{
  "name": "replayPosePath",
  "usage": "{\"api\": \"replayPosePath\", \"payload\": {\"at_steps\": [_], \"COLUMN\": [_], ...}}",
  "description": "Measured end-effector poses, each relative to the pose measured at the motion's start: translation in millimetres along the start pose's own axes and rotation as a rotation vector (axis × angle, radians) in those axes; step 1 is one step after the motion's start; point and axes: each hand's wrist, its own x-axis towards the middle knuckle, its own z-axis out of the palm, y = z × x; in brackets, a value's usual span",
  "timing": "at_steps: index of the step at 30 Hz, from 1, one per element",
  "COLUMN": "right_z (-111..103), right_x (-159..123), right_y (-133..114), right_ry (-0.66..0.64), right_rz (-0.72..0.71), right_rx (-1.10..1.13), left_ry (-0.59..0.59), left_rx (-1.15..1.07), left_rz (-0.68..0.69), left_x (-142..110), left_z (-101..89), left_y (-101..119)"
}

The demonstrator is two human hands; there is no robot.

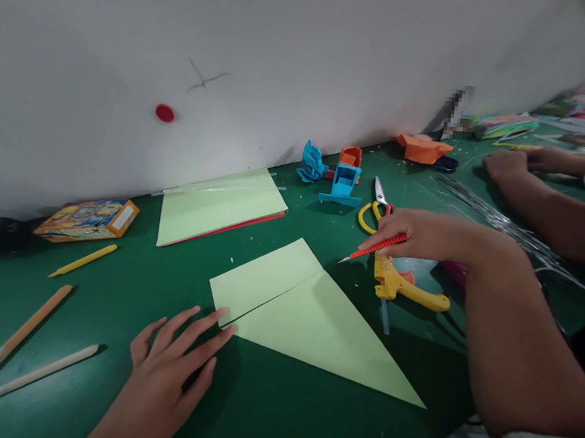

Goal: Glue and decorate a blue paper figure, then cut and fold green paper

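My left hand (pixel 177 364) lies spread on the table, its fingertips touching the left corner of a pale green sheet of paper (pixel 310 320). That sheet has a triangular part and a strip (pixel 269 271) along its far side. Between the two runs a line that widens into a dark gap near my left fingertips. Held in my right hand (pixel 406 233) is a red craft knife (pixel 378 245) with a ribbed handle. Its pointed tip is just beyond the line's right end, and I cannot tell whether it touches the table.
Yellow-handled scissors (pixel 373 208) and a yellow glue gun (pixel 408 290) lie by my right hand. Behind are a paper stack (pixel 218 204), blue folded paper (pixel 345 181) and orange paper (pixel 422 148). Paper sticks (pixel 27 327) and a box (pixel 89 220) lie left. Another person's arms (pixel 549 197) rest at right.
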Motion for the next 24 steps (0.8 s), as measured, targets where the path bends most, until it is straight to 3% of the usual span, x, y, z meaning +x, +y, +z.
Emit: {"api": "replayPosePath", "payload": {"at_steps": [4,16,24], "right_z": [-1.5,16.9,30.4], "right_x": [1.9,26.9,38.2], "right_y": [2.7,-3.7,-7.0], "right_ry": [-0.005,0.233,0.125], "right_rz": [0.0,-0.008,-0.016], "right_rx": [0.004,-0.199,-0.213], "left_ry": [-0.013,-0.06,-0.009], "left_rx": [0.007,-0.036,0.015], "left_rz": [-0.018,-0.108,-0.057], "left_x": [-2.3,-6.5,-6.7], "left_z": [1.6,-2.6,-6.6], "left_y": [-1.8,3.7,6.2]}}
